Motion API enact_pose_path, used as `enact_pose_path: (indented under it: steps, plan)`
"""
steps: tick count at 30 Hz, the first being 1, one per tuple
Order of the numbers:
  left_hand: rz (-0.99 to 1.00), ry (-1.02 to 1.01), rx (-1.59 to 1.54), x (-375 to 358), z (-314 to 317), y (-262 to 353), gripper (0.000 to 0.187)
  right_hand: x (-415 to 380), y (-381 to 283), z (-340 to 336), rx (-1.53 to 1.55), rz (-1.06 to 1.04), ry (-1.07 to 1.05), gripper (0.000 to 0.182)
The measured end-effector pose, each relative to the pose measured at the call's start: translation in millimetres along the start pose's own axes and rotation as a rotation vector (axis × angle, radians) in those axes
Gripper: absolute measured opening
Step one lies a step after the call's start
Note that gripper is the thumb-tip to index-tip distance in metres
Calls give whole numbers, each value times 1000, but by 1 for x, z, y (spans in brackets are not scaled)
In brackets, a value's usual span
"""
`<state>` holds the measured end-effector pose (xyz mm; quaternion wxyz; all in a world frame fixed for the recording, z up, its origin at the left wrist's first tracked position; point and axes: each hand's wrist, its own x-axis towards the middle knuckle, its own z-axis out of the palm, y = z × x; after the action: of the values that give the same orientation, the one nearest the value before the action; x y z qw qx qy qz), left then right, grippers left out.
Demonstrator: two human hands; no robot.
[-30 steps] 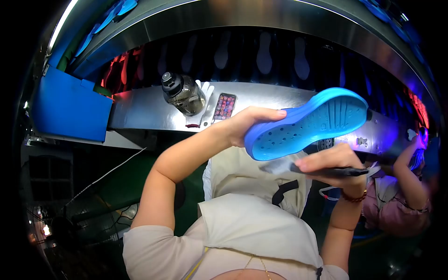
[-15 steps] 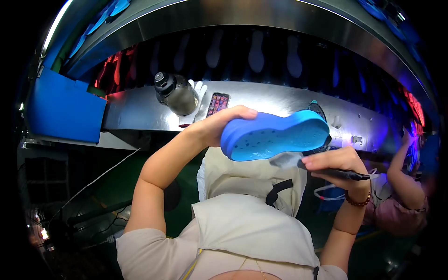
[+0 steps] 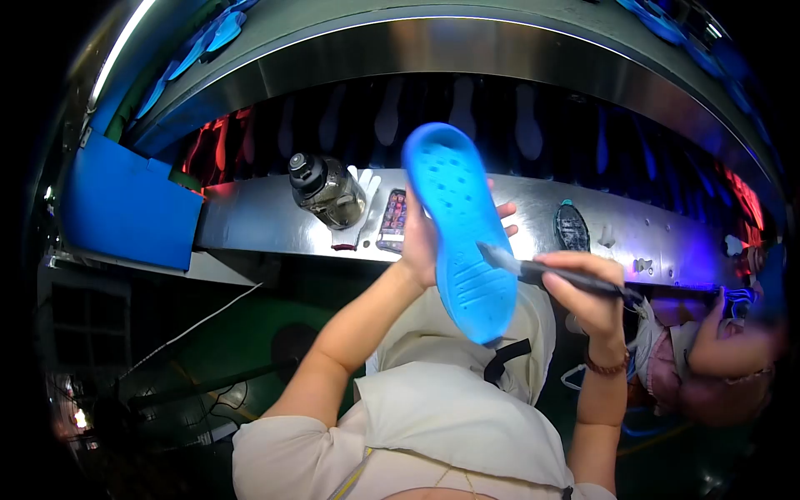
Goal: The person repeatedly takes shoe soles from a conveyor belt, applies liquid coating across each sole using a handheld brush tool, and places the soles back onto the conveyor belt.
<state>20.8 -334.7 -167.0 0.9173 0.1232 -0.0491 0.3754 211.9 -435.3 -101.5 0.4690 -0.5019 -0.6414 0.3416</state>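
Observation:
A blue shoe sole [image 3: 460, 237] is held up in front of me, its inner face with small dimples and ridges turned toward me. My left hand [image 3: 422, 243] is wrapped round it from behind, and some fingertips show past its right edge. In my right hand [image 3: 592, 298] is a brush [image 3: 505, 260] with a black handle and pale, blurred bristles. The bristle tip is at the sole's middle, apparently touching its surface. A thin cord or tube seems to run from the handle's back end.
On the metal bench [image 3: 258, 212] stand a dark bottle [image 3: 333, 196], a white glove [image 3: 363, 187] and a phone [image 3: 392, 218]. A dark sole-shaped item [image 3: 572, 227] lies farther right. Behind are rows of hanging soles [image 3: 527, 123]. A blue box [image 3: 125, 212] is at left; a co-worker's arm [image 3: 733, 350] at right.
The sole has turned from lying sideways to nearly upright, its inner face now toward me. My left hand has shifted behind it. The brush has moved from below its edge onto its face.

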Motion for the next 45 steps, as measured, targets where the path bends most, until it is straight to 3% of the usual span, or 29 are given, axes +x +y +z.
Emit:
enact_pose_path:
  steps: [1, 3, 5, 6, 7, 10, 11, 13, 14, 15, 17, 19, 21, 23, 26, 27, 29, 31, 33, 34, 35, 37, 38, 39, 41, 42, 45]
  plan:
    - [-43, 77, 62, 0, -3, -5, 86, 5, 2, 5, 106, 123, 29, 19]
    - [-91, 158, 119, 3, -5, -11, 94, 9, 10, 20, 107, 166, 88, 19]
    - [-4, 296, 228, 6, -6, -10, 93, 6, 6, 31, -190, -289, 41, 18]
    - [44, 328, 233, 5, -3, -4, 91, -3, 1, 35, -278, -390, -8, 17]
    - [73, 222, 193, 5, -6, 6, 90, -11, -10, 34, -358, -426, -116, 16]
    - [107, 269, 242, 0, 4, 12, 92, -18, -27, 20, -210, -305, -324, 16]
    - [94, 249, 258, 0, 5, 8, 89, -11, -26, 14, -62, -249, -269, 17]
    - [74, 223, 267, 4, 14, -2, 87, 2, -17, 12, -18, -122, 57, 17]
    - [96, 217, 247, 6, 21, -6, 87, 9, -13, 16, -87, -194, 55, 17]
    - [121, 209, 232, 9, 25, -7, 88, 4, -13, 20, 14, -127, -55, 18]
    - [225, 145, 371, 10, 17, 5, 88, -4, -27, 22, -77, -310, -187, 20]
    - [234, 112, 337, 7, 19, 15, 88, -11, -24, 16, -27, -329, -286, 22]
    - [227, 171, 318, 5, 26, 17, 88, -16, -8, 9, 42, -190, 16, 21]
    - [228, 213, 297, 6, 30, 18, 89, -17, -9, 12, -18, -129, -61, 20]
    - [201, 191, 371, 9, 34, 28, 91, -20, -8, 8, 82, -273, -322, 23]
    - [199, 192, 371, 11, 41, 28, 91, -18, -1, 3, 258, -260, -303, 22]
    - [203, 201, 322, 14, 62, 27, 91, -21, 9, 4, 468, -46, -80, 20]
    - [167, 197, 249, 9, 69, 18, 88, -18, 13, 13, 550, -115, -36, 18]
    - [224, 131, 321, -7, 70, -11, 79, -17, -3, 29, 957, 147, 210, 18]
    - [234, 94, 265, -11, 67, -22, 73, -18, 2, 34, 918, 89, 217, 17]
    - [244, 60, 204, -13, 63, -28, 68, -23, 8, 35, 663, 4, 182, 18]
    - [188, 140, 333, -11, 54, -15, 59, -26, -16, 34, 378, -13, 80, 20]
    - [182, 150, 324, -10, 49, -12, 58, -24, -10, 30, 324, -137, -10, 22]
    - [174, 158, 316, -9, 47, -10, 56, -22, -10, 31, 328, -130, -11, 22]
    - [188, 143, 268, -5, 50, -11, 54, -21, -10, 32, 350, -50, 207, 23]
    - [210, 150, 245, -3, 49, -11, 54, -21, -12, 35, 364, -2, 169, 23]
    - [220, 130, 225, -1, 47, -7, 53, -15, -24, 32, 211, -243, -60, 22]
